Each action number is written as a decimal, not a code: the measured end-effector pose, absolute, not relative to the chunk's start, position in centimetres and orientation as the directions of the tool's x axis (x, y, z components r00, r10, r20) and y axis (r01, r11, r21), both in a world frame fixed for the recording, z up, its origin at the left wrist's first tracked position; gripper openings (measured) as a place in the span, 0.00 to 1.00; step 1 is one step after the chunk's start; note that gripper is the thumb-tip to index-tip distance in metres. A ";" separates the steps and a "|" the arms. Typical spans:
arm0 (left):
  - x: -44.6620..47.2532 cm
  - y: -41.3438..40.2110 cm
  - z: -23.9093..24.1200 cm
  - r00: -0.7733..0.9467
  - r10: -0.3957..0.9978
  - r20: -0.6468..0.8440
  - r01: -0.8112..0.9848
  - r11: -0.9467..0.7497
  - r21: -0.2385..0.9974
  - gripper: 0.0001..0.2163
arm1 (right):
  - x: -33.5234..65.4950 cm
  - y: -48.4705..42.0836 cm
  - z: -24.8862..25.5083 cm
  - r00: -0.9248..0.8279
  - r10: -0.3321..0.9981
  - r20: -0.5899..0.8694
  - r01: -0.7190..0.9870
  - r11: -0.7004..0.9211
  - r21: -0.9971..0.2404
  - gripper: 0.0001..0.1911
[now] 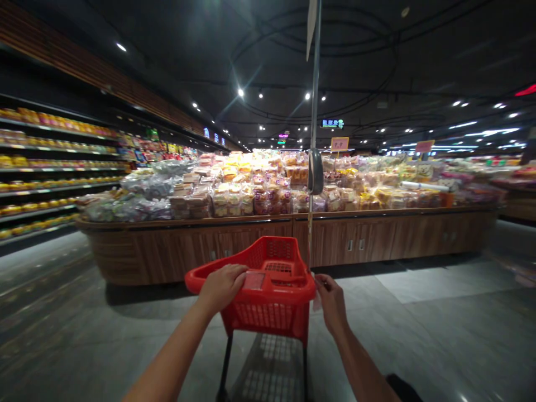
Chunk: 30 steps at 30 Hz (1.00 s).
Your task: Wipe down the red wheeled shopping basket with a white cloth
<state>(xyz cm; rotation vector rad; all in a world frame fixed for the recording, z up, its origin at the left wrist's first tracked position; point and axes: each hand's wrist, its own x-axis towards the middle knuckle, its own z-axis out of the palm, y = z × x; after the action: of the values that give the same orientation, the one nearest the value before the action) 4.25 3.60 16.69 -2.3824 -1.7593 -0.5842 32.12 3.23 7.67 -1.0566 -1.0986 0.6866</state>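
Left grip curled over handle of red cart, which stands between both grips. Right grip near cart's right corner, just beside pole; fingers bunched, though cannot tell whether pinching pale scrap. Beyond grips, wooden display stand bears packaged goods.

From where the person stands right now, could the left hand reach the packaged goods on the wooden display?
Probably not: the left hand rests on the red cart, whose basket stands between the person and the packaged goods.
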 end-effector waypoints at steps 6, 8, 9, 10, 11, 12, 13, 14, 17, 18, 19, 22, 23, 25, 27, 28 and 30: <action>4.4 2.7 17.4 0.264 0.800 0.539 0.957 -0.287 -0.043 0.16 | 31.2 0.1 10.8 0.039 0.759 0.650 0.229 0.627 -0.745 0.08; 6.4 1.4 17.1 0.265 0.746 0.611 0.952 -0.302 -0.045 0.15 | 31.0 0.0 11.6 -0.049 0.750 0.659 0.245 0.649 -0.720 0.09; 7.8 0.7 16.8 0.286 0.728 0.623 0.938 -0.347 -0.024 0.15 | 31.0 0.3 11.8 -0.080 0.753 0.653 0.258 0.649 -0.716 0.09; 9.3 0.0 16.3 0.315 0.715 0.624 0.918 -0.397 -0.007 0.14 | 31.1 0.8 12.0 -0.100 0.762 0.640 0.278 0.639 -0.717 0.09; 10.9 -0.5 15.8 0.331 0.705 0.627 0.902 -0.432 0.011 0.14 | 31.2 1.3 12.0 -0.104 0.776 0.622 0.306 0.620 -0.723 0.09; 12.4 -0.9 15.2 0.323 0.700 0.637 0.895 -0.444 0.034 0.14 | 31.2 1.7 11.9 -0.090 0.793 0.603 0.334 0.595 -0.731 0.09; 13.7 -1.1 14.7 0.303 0.705 0.641 0.896 -0.440 0.060 0.14 | 31.1 2.0 11.8 -0.067 0.806 0.589 0.355 0.571 -0.741 0.09; 14.7 -1.2 14.1 0.271 0.711 0.648 0.903 -0.421 0.084 0.15 | 30.9 2.1 11.6 -0.040 0.810 0.584 0.359 0.558 -0.748 0.09; 16.2 -0.9 13.1 0.187 0.715 0.673 0.930 -0.351 0.114 0.16 | 29.7 1.0 11.0 -0.006 0.760 0.650 0.273 0.627 -0.730 0.09; 16.1 -0.8 13.0 0.176 0.709 0.683 0.934 -0.339 0.111 0.17 | 29.2 0.5 10.7 -0.006 0.741 0.671 0.230 0.654 -0.721 0.09; 15.9 -0.8 12.9 0.175 0.701 0.692 0.936 -0.337 0.105 0.17 | 28.7 0.1 10.5 0.002 0.734 0.679 0.191 0.666 -0.721 0.09; 14.7 -0.9 12.9 0.204 0.674 0.710 0.924 -0.372 0.088 0.17 | 28.0 0.1 9.7 0.076 0.773 0.630 0.109 0.622 -0.776 0.08; 14.2 -1.0 13.0 0.215 0.667 0.713 0.917 -0.388 0.087 0.16 | 28.0 0.6 9.4 0.103 0.792 0.602 0.082 0.596 -0.799 0.09; 13.4 -1.4 12.9 0.231 0.659 0.716 0.905 -0.416 0.091 0.16 | 28.2 1.7 8.7 0.147 0.829 0.540 0.034 0.541 -0.840 0.11; 12.7 -1.6 12.7 0.237 0.654 0.719 0.896 -0.433 0.098 0.16 | 28.6 2.6 8.1 0.221 0.854 0.472 0.005 0.483 -0.876 0.13; 12.4 -1.8 12.6 0.240 0.651 0.720 0.894 -0.438 0.098 0.16 | 28.7 2.7 8.0 0.276 0.852 0.446 -0.001 0.464 -0.886 0.14; 11.9 -2.0 12.4 0.243 0.641 0.728 0.890 -0.445 0.095 0.17 | 28.7 2.6 7.8 0.344 0.829 0.440 0.003 0.468 -0.884 0.14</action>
<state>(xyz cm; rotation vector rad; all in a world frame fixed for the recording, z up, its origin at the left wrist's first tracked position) 11.89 -2.04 12.41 -2.1831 -1.4123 -1.0265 28.69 2.63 7.79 -0.9429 -1.0938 0.6552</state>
